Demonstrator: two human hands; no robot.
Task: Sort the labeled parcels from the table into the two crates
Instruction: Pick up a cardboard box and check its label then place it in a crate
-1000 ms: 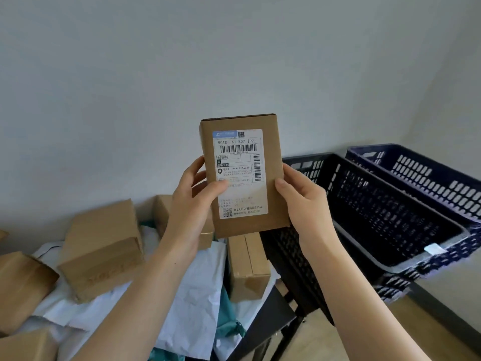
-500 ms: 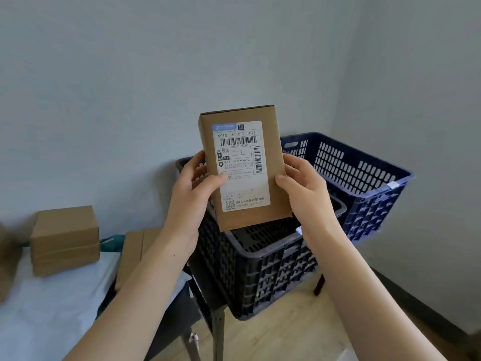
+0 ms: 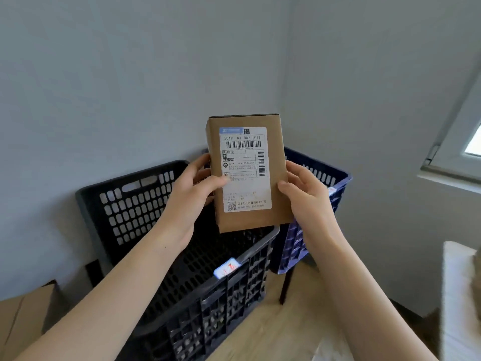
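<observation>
Labeled parcel [image 3: 246, 173] held upright above the black crate [image 3: 135, 204], the blue crate [image 3: 335, 178] behind it. Left hand [image 3: 190, 194] and right hand [image 3: 304, 194] pinch its side edges, thumbs on the front. A misread label would probably send it to the wrong crate.

You see two crates: one black crate [image 3: 130, 204] on the left, one blue crate [image 3: 291, 248] on the right. There is one parcel [image 3: 247, 222] with one label [image 3: 244, 178], one brown box [image 3: 23, 321] near left, and two hands, your left hand [image 3: 187, 201] and right hand [image 3: 305, 204].
</observation>
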